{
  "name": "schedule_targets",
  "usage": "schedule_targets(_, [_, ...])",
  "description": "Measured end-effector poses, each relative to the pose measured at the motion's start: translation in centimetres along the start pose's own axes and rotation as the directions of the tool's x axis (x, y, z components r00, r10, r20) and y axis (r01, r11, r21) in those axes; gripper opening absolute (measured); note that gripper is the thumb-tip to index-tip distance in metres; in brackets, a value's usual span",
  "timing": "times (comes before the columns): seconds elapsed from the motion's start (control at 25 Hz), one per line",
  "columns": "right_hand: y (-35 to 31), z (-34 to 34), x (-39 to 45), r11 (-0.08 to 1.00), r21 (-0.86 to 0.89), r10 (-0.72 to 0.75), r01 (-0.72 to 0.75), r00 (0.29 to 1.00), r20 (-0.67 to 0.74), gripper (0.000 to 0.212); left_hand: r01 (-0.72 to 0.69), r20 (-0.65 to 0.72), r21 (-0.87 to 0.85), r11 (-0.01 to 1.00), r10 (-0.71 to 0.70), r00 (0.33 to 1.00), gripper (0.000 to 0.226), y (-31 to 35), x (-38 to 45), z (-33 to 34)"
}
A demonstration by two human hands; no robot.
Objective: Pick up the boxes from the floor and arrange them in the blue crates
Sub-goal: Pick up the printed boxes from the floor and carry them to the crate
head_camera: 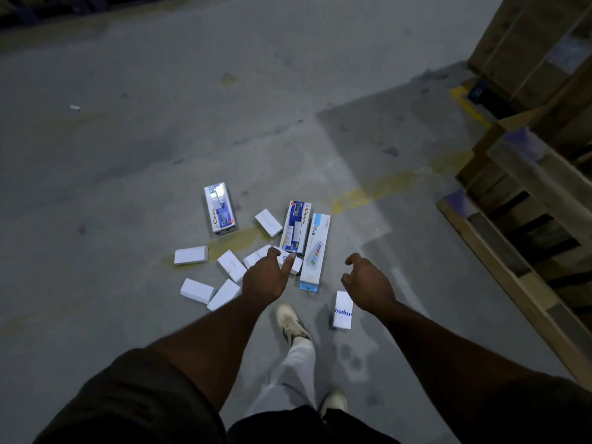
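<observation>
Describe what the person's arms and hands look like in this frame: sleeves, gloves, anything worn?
Both hands, left hand and right hand, are bare, with no gloves; no rings, watch or wristbands are visible. The forearms are uncovered up to dark short sleeves near the frame's bottom edge. Light trousers and pale shoes show below.

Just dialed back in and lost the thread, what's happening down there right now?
A person stands over a scatter of boxes on the concrete floor, both arms reaching down. The left hand hangs above the small white boxes near the blue Choice box; the right hand hangs beside the Viva box. Both hands hold nothing, so no box is picked up yet. Wooden pallets stand at the right. No blue crate is in view.
</observation>
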State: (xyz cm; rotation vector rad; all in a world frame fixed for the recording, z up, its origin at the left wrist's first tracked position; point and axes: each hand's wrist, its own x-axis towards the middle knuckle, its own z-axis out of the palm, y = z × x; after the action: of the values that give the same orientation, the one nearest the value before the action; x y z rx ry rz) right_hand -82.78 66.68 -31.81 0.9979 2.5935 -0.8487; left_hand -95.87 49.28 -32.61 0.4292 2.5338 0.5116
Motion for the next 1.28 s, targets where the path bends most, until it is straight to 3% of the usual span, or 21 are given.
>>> schedule_targets(0.24, [-1.0, -1.6, 10.7, 0.996, -0.062, 0.067, -0.064, 0.996, 0.059, 0.037, 0.052, 0.085, -0.078, 0.996, -0.045, 0.995, 0.054, 1.2, 10.2, 0.2])
schedule_targets(0.4, [-2.0, -1.2, 17.3, 0.999, -0.046, 0.026, -0.023, 0.997, 0.077, 0.037, 0.125, 0.098, -0.150, 0.981, -0.111, 0.989, 0.052, 1.6, 16.1, 0.9])
schedule_targets(0.72, [-1.2, 1.8, 32.5, 1.000, 0.018, -0.003, -0.002, 0.963, 0.271, 0.041, 0.289, 0.095, -0.253, 0.923, -0.274, 0.957, 0.044, 2.8, 27.1, 4.2])
schedule_targets(0.84, [0.9, 4.3, 39.4, 0.997, -0.003, -0.075, 0.081, 0.928, 0.365, 0.041, 0.411, 0.114, -0.277, 0.868, -0.395, 0.911, 0.042, 2.7, 31.9, 8.5])
schedule_targets(0.96, [3.2, 6.9, 44.7, 0.998, -0.011, -0.044, 0.055, 0.889, 0.455, 0.044, 0.502, 0.158, -0.294, 0.813, -0.477, 0.865, 0.043, 3.0, 35.5, 13.6])
schedule_targets(1.16, [8.4, 14.5, 52.1, 0.999, -0.016, 0.034, -0.029, 0.865, 0.501, 0.047, 0.559, 0.245, -0.310, 0.769, -0.503, 0.829, 0.041, 1.9, 41.8, 22.0])
schedule_targets(1.28, [11.4, 22.4, 55.7, 0.996, 0.015, 0.065, -0.085, 0.857, 0.511, 0.055, 0.572, 0.275, -0.322, 0.754, -0.503, 0.819, 0.047, -2.4, 46.2, 29.1])
